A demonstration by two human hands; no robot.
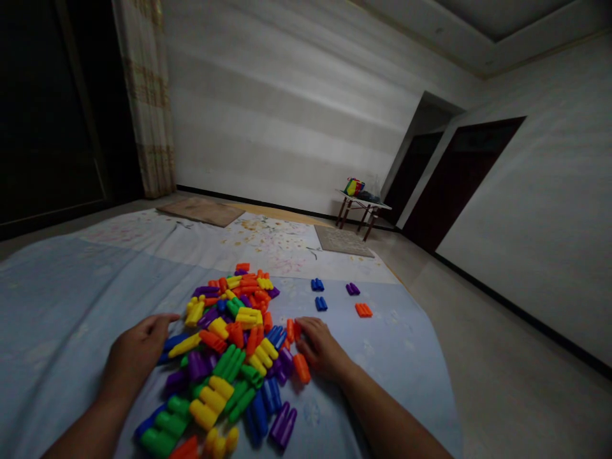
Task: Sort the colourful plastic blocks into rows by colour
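Note:
A heap of plastic toy building blocks (224, 363) in orange, yellow, green, blue and purple lies on a pale blue sheet. At the heap's left edge is my left hand (138, 350), index finger stretched out and nothing seen in its grasp; its lower fingers are partly hidden. A long yellow block (184, 345) lies close to it. My right hand (319, 347) is at the heap's right side, fingers closed on an orange block (297, 330). Another orange block (301, 368) rests just below those fingers. A purple block (284, 425) lies at the near right edge.
Right of the heap lie two blue blocks (317, 285), a purple block (352, 289) and an orange block (363, 310), apart from each other. Beyond are a brown mat (201, 211), a grey mat (343, 241) and a small table (363, 202) carrying a colourful bag (354, 187).

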